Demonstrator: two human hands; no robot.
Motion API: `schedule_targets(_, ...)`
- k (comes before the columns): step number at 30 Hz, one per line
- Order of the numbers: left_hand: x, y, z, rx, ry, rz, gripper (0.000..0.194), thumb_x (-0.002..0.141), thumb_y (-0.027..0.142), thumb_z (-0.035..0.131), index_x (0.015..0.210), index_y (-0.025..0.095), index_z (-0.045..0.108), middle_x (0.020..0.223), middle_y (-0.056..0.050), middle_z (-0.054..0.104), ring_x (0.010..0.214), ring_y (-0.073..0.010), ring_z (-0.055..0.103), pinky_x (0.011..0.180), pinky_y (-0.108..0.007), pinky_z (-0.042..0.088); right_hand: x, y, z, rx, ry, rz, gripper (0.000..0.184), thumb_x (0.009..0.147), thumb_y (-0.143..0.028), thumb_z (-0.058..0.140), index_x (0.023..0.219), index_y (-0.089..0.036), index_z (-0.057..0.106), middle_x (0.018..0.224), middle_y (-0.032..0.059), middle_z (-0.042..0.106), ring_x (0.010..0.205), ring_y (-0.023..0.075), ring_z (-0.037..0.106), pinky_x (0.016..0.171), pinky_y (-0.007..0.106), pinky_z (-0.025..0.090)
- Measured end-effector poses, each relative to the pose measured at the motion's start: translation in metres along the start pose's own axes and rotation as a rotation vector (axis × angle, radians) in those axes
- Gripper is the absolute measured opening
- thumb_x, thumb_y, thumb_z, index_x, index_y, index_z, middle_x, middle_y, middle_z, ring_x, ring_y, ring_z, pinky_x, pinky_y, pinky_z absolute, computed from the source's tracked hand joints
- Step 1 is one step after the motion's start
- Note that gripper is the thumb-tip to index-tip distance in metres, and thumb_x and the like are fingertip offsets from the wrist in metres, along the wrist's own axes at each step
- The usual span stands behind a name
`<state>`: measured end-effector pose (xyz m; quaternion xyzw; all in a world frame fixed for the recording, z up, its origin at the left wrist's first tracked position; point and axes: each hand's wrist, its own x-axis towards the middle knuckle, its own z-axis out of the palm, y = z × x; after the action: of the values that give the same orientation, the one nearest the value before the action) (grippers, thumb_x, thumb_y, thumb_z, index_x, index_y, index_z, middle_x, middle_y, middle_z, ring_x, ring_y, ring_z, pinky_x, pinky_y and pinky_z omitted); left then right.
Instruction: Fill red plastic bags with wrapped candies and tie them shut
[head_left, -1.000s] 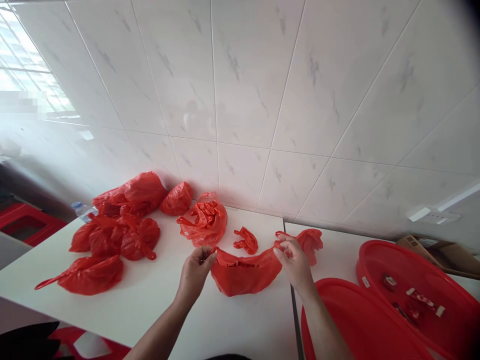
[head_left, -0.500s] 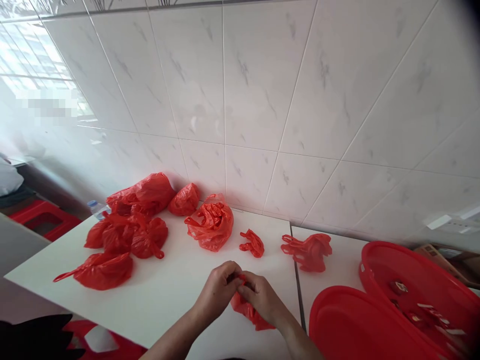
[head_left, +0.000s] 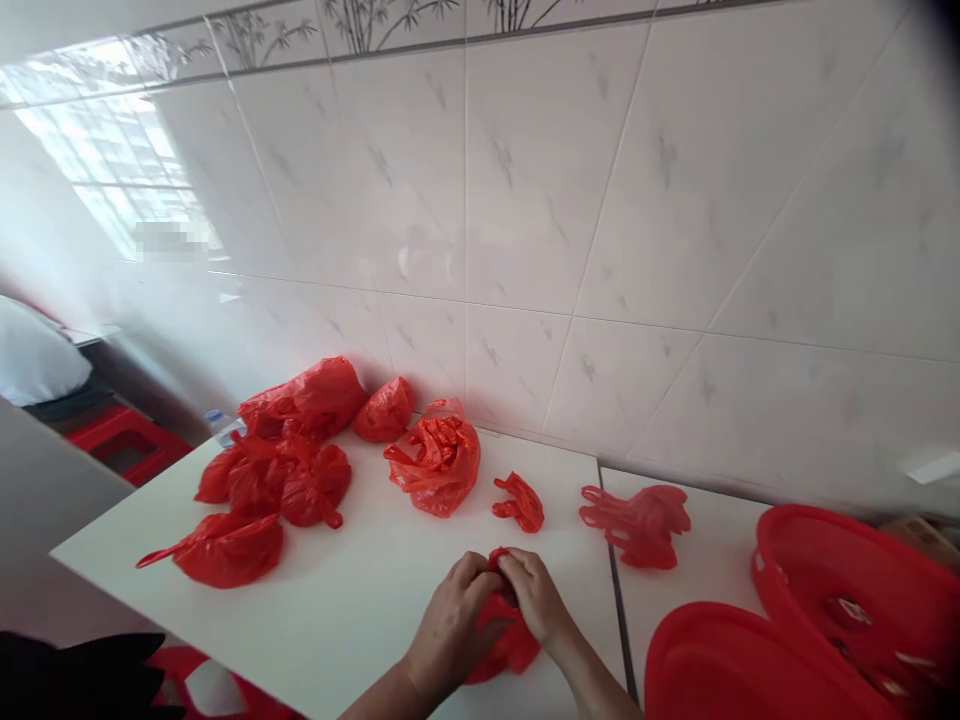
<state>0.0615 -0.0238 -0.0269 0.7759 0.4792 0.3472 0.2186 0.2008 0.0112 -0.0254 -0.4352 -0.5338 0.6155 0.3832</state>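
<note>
Snugly, both hands (head_left: 491, 605) pinch a red bag (head_left: 510, 645) trailing toward them.

Two hands (head_left: 450, 630) held one red bag (head_left: 506, 645); about nine more bags (head_left: 439, 470) lay on two desks (head_left: 375, 620), with two red tubs (head_left: 847, 580) at right.

Plastic bags (head_left: 281, 480) lay heaped on the left of the bench (head_left: 360, 590), below the tiled wall (head_left: 525, 200). Another bag (head_left: 504, 645) lay under the left hand (head_left: 454, 620) and right hand (head_left: 536, 598). Rightward, one basin (head_left: 832, 560) leaned behind another basin (head_left: 712, 670).
</note>
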Motion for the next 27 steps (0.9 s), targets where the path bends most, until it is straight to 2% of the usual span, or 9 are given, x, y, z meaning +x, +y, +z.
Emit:
schedule_targets(4, 0.000, -0.017, 0.010, 0.079, -0.063, -0.011, 0.017, 0.082, 0.012, 0.048, 0.075, 0.021, 0.060, 0.081, -0.004, 0.058, 0.075, -0.0168, 0.058, 0.071, -0.029, 0.049, -0.002, 0.018, -0.003, -0.015, 0.051, 0.057, 0.030, 0.085, -0.034, 0.044, 0.059, -0.019, 0.048, 0.051, -0.0056, 0.035, 0.048, 0.0087, 0.033, 0.046, 0.022, 0.026)
schedule_targets(8, 0.003, -0.040, 0.017, -0.060, -0.029, -0.140, 0.022, 0.087, 0.024, 0.044, 0.068, 0.021, 0.053, 0.077, -0.003, 0.058, 0.072, -0.0168, 0.058, 0.070, -0.029, 0.048, -0.010, 0.010, -0.021, -0.044, -0.034, 0.058, 0.036, 0.089, -0.038, 0.037, 0.085, -0.017, 0.066, 0.053, -0.0040, 0.048, 0.046, 0.0092, 0.042, 0.048, 0.022, 0.034)
schedule_targets(11, 0.008, -0.056, 0.020, -0.192, 0.026, -0.333, 0.020, 0.082, 0.036, 0.049, 0.069, 0.021, 0.054, 0.098, -0.007, 0.063, 0.089, -0.0219, 0.061, 0.073, -0.031, 0.050, -0.017, -0.001, -0.033, -0.137, -0.138, -0.006, 0.034, 0.088, -0.033, 0.042, 0.079, -0.018, 0.071, 0.063, -0.0022, 0.053, 0.058, 0.0096, 0.048, 0.061, 0.023, 0.041)
schedule_targets(14, 0.012, -0.059, 0.019, -0.385, -0.102, -0.427, 0.029, 0.081, 0.049, 0.050, 0.070, 0.022, 0.053, 0.108, -0.005, 0.064, 0.098, -0.0233, 0.059, 0.080, -0.032, 0.049, -0.021, -0.003, -0.035, -0.298, -0.176, -0.075, 0.032, 0.086, -0.025, 0.042, 0.081, -0.022, 0.074, 0.070, -0.0021, 0.055, 0.072, 0.0112, 0.052, 0.076, 0.024, 0.042)
schedule_targets(16, 0.014, -0.054, 0.017, -0.481, -0.219, -0.485, 0.037, 0.082, 0.056, 0.047, 0.067, 0.022, 0.048, 0.084, -0.001, 0.063, 0.079, -0.0201, 0.058, 0.070, -0.029, 0.049, -0.020, 0.003, -0.034, -0.379, -0.133, -0.057, 0.028, 0.081, -0.019, 0.046, 0.090, -0.025, 0.072, 0.076, -0.0026, 0.058, 0.074, 0.0111, 0.053, 0.076, 0.023, 0.043)
schedule_targets(18, 0.014, -0.050, 0.017, -0.506, -0.278, -0.538, 0.043, 0.080, 0.062, 0.044, 0.065, 0.022, 0.042, 0.064, 0.003, 0.052, 0.062, -0.0167, 0.050, 0.059, -0.026, 0.046, -0.018, 0.012, -0.032, -0.456, -0.050, -0.012, 0.038, 0.074, -0.014, 0.051, 0.107, -0.027, 0.066, 0.083, -0.0028, 0.061, 0.072, 0.0112, 0.054, 0.070, 0.022, 0.044)
schedule_targets(21, 0.014, -0.051, 0.022, -0.442, -0.283, -0.542, 0.045, 0.077, 0.065, 0.044, 0.064, 0.022, 0.040, 0.060, 0.004, 0.043, 0.058, -0.0150, 0.043, 0.055, -0.024, 0.041, -0.011, 0.027, -0.034, -0.610, 0.144, 0.029, 0.055, 0.070, -0.010, 0.052, 0.122, -0.028, 0.056, 0.095, 0.0003, 0.065, 0.080, 0.0152, 0.059, 0.074, 0.026, 0.046)
schedule_targets(24, 0.013, -0.056, 0.030, -0.358, -0.308, -0.509, 0.040, 0.078, 0.059, 0.045, 0.063, 0.022, 0.040, 0.060, 0.004, 0.044, 0.060, -0.0155, 0.044, 0.056, -0.024, 0.039, -0.006, 0.035, -0.036, -0.668, 0.232, 0.050, 0.048, 0.071, -0.011, 0.052, 0.115, -0.027, 0.063, 0.105, 0.0034, 0.067, 0.094, 0.0200, 0.062, 0.086, 0.031, 0.045)
schedule_targets(27, 0.010, -0.058, 0.036, -0.302, -0.302, -0.489, 0.031, 0.078, 0.049, 0.047, 0.064, 0.022, 0.043, 0.062, 0.004, 0.048, 0.062, -0.0166, 0.048, 0.058, -0.024, 0.040, -0.008, 0.033, -0.034, -0.558, 0.152, 0.018, 0.040, 0.076, -0.010, 0.045, 0.102, -0.026, 0.070, 0.100, 0.0011, 0.072, 0.096, 0.0171, 0.065, 0.086, 0.027, 0.046)
